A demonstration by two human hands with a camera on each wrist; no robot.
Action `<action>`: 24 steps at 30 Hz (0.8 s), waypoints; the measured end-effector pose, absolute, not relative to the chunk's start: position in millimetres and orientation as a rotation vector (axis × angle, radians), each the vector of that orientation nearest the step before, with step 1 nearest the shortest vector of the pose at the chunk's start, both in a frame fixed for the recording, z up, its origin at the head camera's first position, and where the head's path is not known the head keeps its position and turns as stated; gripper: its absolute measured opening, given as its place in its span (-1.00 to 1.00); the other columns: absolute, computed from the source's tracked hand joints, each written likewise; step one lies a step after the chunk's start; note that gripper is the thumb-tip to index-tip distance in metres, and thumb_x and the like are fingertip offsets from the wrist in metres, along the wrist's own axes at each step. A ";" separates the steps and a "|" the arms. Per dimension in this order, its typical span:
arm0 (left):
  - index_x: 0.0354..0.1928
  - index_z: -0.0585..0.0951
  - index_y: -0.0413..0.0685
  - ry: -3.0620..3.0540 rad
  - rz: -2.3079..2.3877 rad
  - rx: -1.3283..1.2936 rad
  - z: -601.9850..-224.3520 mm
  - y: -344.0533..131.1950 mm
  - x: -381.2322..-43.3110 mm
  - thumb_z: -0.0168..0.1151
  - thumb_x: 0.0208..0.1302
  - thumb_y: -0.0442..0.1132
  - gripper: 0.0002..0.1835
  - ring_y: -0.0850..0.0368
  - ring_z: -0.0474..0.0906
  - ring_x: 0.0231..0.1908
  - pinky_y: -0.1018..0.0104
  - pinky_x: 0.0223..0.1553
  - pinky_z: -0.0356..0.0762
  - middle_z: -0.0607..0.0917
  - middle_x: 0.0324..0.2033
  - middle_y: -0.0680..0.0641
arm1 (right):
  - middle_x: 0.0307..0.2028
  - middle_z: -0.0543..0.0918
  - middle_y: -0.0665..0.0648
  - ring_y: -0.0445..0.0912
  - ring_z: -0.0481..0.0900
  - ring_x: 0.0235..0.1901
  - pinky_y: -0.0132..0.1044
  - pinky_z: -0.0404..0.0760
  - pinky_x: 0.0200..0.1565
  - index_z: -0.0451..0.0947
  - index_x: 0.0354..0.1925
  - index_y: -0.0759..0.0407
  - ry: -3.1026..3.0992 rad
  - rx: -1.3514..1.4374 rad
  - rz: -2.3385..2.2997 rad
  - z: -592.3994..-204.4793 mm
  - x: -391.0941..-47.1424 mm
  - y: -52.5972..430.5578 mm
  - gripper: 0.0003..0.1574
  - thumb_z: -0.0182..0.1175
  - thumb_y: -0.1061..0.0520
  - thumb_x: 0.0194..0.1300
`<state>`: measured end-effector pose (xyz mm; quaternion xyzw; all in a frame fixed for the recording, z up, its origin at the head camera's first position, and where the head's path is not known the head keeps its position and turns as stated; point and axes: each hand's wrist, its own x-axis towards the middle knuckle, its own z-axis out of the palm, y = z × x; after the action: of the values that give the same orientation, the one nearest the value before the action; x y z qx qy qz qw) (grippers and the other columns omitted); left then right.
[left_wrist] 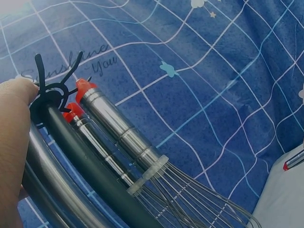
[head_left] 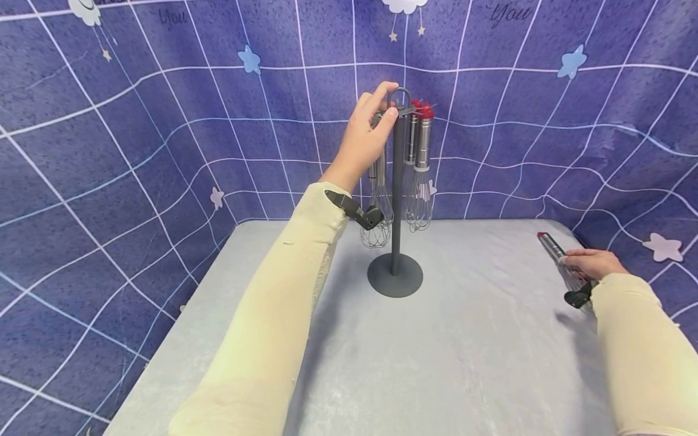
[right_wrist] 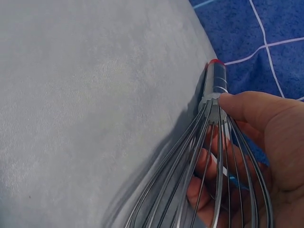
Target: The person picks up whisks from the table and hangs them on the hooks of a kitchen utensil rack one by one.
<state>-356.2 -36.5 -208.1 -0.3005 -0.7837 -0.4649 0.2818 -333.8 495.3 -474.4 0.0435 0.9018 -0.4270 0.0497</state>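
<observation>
A dark grey utensil stand (head_left: 397,200) with a round base rises from the table. My left hand (head_left: 366,136) grips its top by the hooks and loop, thumb on the near side. Two whisks with steel handles and red ends, a nearer whisk (head_left: 423,151) and a farther whisk (head_left: 411,142), hang on the stand's right side. More whisks (head_left: 382,194) hang on the left, their tops hidden behind my left hand. At the table's right side, my right hand (right_wrist: 266,142) pinches another red-ended whisk (right_wrist: 216,80) near the neck, fingers behind its wires.
A pale grey cloth covers the table (head_left: 463,351). Purple-blue fabric (head_left: 491,109) with a grid and stars stands around the back and sides. The right-hand whisk lies close to the table's right edge.
</observation>
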 end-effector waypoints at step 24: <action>0.37 0.46 0.08 -2.096 -1.237 -0.825 -208.1 -36.7 -355.2 0.06 0.52 -0.20 -0.57 0.20 0.36 -0.14 0.39 -0.10 0.36 0.49 -0.03 -0.03 | -0.31 0.74 0.16 -0.19 0.55 -0.40 -0.35 0.52 -0.38 0.41 0.23 0.51 2.959 0.129 -1.050 -460.4 -330.7 493.9 -0.19 0.23 -0.14 0.36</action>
<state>-355.2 -36.7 -208.1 -0.3079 -0.7825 -0.4619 0.2821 -330.7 493.9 -460.4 0.0410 0.9416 -0.3341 -0.0005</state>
